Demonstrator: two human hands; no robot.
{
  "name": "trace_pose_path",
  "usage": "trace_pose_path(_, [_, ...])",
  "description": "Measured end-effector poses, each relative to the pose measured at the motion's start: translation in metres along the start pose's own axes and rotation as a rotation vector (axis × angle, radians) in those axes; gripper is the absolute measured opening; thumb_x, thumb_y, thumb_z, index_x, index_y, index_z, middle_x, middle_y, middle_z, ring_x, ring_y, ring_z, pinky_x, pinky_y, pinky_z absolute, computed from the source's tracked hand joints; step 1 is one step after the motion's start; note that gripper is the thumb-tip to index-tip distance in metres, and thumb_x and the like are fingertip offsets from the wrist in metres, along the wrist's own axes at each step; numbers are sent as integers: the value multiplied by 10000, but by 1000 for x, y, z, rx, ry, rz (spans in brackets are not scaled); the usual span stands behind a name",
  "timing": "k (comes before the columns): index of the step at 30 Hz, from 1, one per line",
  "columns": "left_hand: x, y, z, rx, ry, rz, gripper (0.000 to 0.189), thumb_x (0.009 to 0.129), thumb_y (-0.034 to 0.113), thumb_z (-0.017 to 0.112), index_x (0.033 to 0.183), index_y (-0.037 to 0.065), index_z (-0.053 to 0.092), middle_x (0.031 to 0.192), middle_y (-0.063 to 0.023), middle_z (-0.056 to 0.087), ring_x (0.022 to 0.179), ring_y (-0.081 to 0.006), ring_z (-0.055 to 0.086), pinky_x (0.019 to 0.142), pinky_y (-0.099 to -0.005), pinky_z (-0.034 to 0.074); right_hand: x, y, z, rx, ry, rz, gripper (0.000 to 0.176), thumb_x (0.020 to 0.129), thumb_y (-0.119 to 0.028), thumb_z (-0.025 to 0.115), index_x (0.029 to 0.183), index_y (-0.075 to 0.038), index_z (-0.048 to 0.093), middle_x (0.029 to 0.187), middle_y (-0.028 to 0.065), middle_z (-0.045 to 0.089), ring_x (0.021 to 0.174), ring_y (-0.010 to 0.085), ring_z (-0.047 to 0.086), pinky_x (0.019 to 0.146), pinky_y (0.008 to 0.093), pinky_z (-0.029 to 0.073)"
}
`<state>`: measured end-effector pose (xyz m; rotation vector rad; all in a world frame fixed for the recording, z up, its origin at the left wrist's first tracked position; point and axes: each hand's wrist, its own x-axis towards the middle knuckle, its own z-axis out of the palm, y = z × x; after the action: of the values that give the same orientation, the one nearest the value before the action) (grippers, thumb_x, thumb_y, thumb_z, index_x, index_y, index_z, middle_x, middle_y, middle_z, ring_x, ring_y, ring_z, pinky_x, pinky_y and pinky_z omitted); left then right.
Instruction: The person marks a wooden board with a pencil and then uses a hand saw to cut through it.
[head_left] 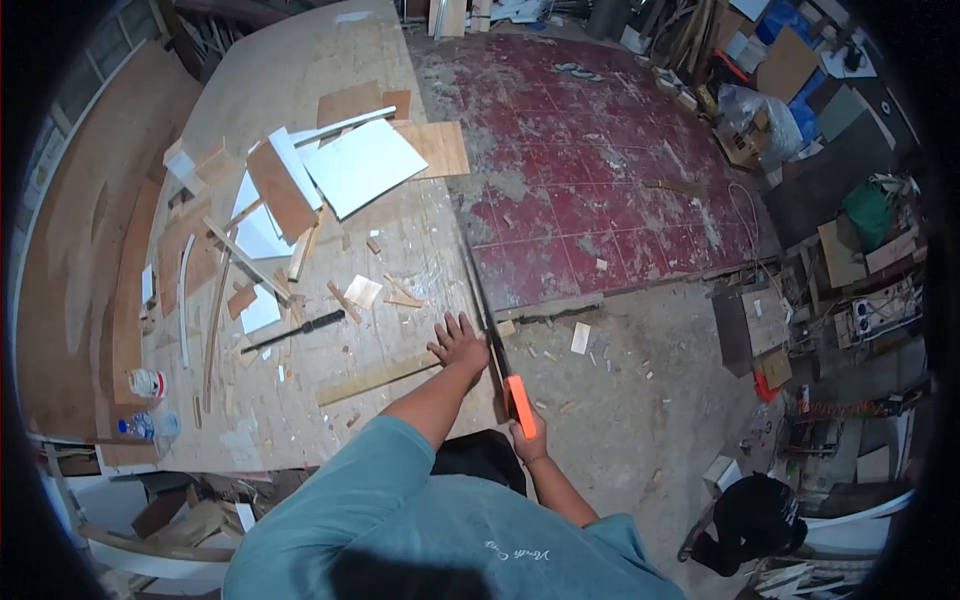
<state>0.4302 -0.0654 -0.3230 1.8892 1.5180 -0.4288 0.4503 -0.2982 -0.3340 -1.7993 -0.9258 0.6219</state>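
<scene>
My right hand [530,438] is wrapped round the orange handle of a hand saw [518,400]. Its long dark blade points away from me along the right edge of the workbench [400,440]. Flat on a narrow wooden strip [380,378] rests my left hand [461,347], fingers spread, close to the blade. The strip lies across the bench, and its far end reaches past the edge where the blade crosses it. Left of that hand is a dark tool with a thin shaft [295,332], lying among wood scraps.
White and brown board offcuts [365,165] are piled farther up the bench. A plastic bottle [140,426] and a jar [147,383] stand at the left. Boards and clutter line the right side, with a black-covered stool [755,515] at lower right. Scraps litter the floor [620,400].
</scene>
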Motion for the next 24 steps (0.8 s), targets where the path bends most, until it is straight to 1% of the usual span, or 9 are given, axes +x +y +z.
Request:
trace_pose_path(1, [-3, -1, -3, -1, -15, 12, 744, 982, 376, 432, 1573, 174, 28, 1632, -108, -121, 1485, -402, -102, 1128, -668, -16, -26, -3, -6, 50, -4, 101, 555, 784, -17, 568, 1334, 39, 515, 1272, 232, 607, 1203, 349, 587, 985, 355, 466])
trace_pose_path(3, [0, 1, -7, -8, -16, 33, 764, 975, 399, 444, 1572, 166, 28, 1632, -105, -119, 1483, -404, -106, 1130, -665, -17, -89, -19, -27, -14, -1, 15, 555, 781, -4, 552, 1333, 33, 520, 1247, 243, 615, 1170, 356, 605, 956, 360, 484])
trace_pose_path(10, [1, 1, -7, 6, -33, 36, 757, 977, 382, 437, 1572, 167, 20, 1631, -103, -127, 1480, -415, -111, 1119, -684, -20, -125, -23, -55, -54, -47, 195, 516, 765, -12, 576, 1279, 27, 557, 1053, 214, 667, 989, 330, 671, 849, 360, 508])
trace_pose_path(14, [6, 2, -2, 32, -26, 35, 778, 967, 389, 446, 1572, 167, 10, 1631, -107, -126, 1478, -422, -110, 1116, -687, -21, 16, 5, -17, -141, -14, -204, 564, 766, 6, 543, 1329, 27, 531, 1208, 249, 632, 1064, 342, 662, 884, 349, 518])
trace_pose_path(16, [8, 1, -1, 100, -31, 18, 798, 959, 416, 450, 1572, 169, 1, 1630, -113, -126, 1478, -427, -106, 1115, -688, -20, 60, -31, -13, -36, -4, -4, 556, 765, -1, 549, 1320, 30, 537, 1224, 233, 635, 1099, 319, 654, 927, 341, 503])
trace_pose_path(20, [3, -3, -5, 67, -56, 65, 852, 929, 453, 503, 1573, 194, 8, 1630, -120, -117, 1478, -431, -102, 1124, -681, -1, 58, -59, -17, 141, 104, -143, 542, 771, -40, 578, 1303, 51, 542, 1200, 230, 647, 1090, 314, 662, 925, 346, 507])
trace_pose_path(22, [0, -1, -6, 105, -65, 47, 884, 911, 469, 534, 1573, 202, 13, 1632, -122, -98, 1478, -431, -94, 1128, -676, 3, 33, -72, -24, 132, 253, -215, 569, 779, -172, 642, 1283, 74, 548, 877, 111, 659, 725, 170, 650, 701, 295, 522])
trace_pose_path(23, [-3, -3, -4, 136, -27, 95, 885, 902, 467, 551, 1572, 187, 44, 1632, -127, -83, 1478, -432, -87, 1127, -677, 3, 24, -83, -27, 92, 343, -315, 581, 796, -237, 638, 1283, 69, 551, 752, 54, 623, 579, 134, 586, 588, 281, 487])
trace_pose_path(24, [-6, -7, -2, 168, 10, 143, 888, 893, 466, 568, 1571, 173, 75, 1632, -131, -69, 1479, -433, -80, 1126, -679, 3, 12, -81, -30, 90, 346, -313, 581, 796, -237, 638, 1283, 69, 551, 752, 54, 623, 579, 134, 586, 588, 281, 487])
